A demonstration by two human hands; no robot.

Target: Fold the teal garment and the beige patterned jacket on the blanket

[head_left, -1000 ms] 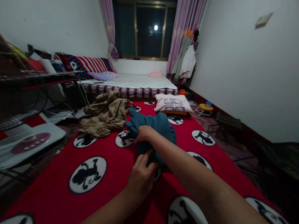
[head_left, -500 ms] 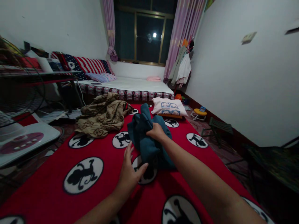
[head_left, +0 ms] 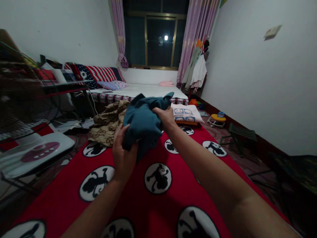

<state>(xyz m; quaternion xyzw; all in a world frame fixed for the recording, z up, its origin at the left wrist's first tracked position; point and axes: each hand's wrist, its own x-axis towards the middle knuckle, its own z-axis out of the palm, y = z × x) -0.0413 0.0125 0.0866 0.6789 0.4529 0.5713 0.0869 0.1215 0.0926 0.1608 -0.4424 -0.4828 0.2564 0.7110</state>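
A bunched teal garment (head_left: 143,122) is held up above the red blanket (head_left: 138,201), which has round monkey patches. My right hand (head_left: 164,117) grips its upper right side, with the fingers partly hidden by the cloth. My left hand (head_left: 123,153) holds the lower left side, its thumb and fingers around the fabric. Folds hide what kind of garment it is. Behind it on the left, a crumpled brown patterned cloth (head_left: 105,127) lies on the blanket, partly covered from sight.
A white pillow (head_left: 188,113) with smiley faces lies at the blanket's far right. Beyond stands a bed (head_left: 146,90) below the window. A fan (head_left: 22,99) and a desk (head_left: 66,86) are on the left. A green folding stool (head_left: 241,132) and a yellow-topped stool (head_left: 218,118) stand right.
The teal garment has been lifted off the blanket and moved slightly left. My left hand, empty and spread before, has taken hold of it. My right hand keeps its grip.
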